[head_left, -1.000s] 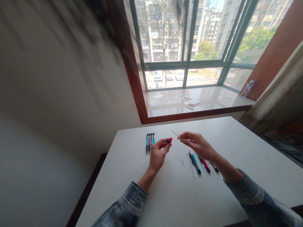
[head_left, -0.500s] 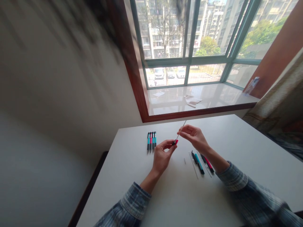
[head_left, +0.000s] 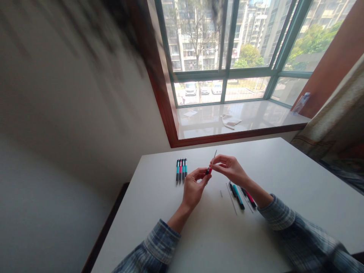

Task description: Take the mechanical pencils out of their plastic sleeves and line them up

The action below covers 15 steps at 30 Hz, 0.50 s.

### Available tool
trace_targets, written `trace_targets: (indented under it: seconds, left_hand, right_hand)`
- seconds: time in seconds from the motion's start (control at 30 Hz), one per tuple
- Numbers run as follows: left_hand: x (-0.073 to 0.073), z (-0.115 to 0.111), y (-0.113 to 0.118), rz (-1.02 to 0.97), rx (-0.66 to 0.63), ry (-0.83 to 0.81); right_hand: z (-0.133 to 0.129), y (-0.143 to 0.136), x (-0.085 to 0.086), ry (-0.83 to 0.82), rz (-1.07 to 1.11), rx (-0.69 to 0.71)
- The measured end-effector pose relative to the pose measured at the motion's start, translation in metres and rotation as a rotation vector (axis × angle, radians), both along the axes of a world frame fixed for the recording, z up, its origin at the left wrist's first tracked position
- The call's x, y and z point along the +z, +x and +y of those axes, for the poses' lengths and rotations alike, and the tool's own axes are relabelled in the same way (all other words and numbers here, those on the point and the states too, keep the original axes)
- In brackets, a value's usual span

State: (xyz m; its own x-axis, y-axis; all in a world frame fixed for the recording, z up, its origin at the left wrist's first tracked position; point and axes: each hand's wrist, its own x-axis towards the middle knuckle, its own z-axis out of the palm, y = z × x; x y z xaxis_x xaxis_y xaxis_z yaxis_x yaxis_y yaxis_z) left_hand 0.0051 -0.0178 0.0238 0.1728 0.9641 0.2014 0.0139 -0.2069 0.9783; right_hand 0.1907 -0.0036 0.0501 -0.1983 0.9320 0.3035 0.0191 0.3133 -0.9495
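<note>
Refill (head_left: 215, 155), pinched in the right hand (head_left: 231, 169) mid-frame, now shows shorter above the barrel (head_left: 209, 171) the left hand (head_left: 194, 188) grips, so it seems partly inserted.

Looks like a home, probably a flat above ground level. Evidence: bay window (head_left: 226, 74) with reddish-brown trim (head_left: 241, 134), glossy pale sill (head_left: 258, 112) with a clear bottle (head_left: 301, 103) on it, long curtain (head_left: 322, 127) at the right, plain wall (head_left: 85, 170) at the left. Outside: residential-looking blocks (head_left: 174, 40), parked cars (head_left: 190, 88) seen from above. Plain white counter (head_left: 224, 242) near the window. Daylight through the glass.
</note>
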Motion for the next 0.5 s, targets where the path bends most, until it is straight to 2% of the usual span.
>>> trace_targets:
  seconds: [0.27, 0.4, 0.5]
  left_hand:
    - [0.005, 0.000, 0.001, -0.105, -0.017, -0.037]
    - [0.013, 0.000, 0.001, -0.255, 0.075, -0.042]
    - [0.014, 0.002, 0.001, -0.263, 0.091, -0.012]
  right_hand:
    - [0.000, 0.004, 0.004, 0.008, -0.151, 0.025]
    - [-0.003, 0.019, 0.013, 0.095, -0.391, -0.026]
    - [-0.007, 0.030, 0.016, 0.160, -0.644, 0.137]
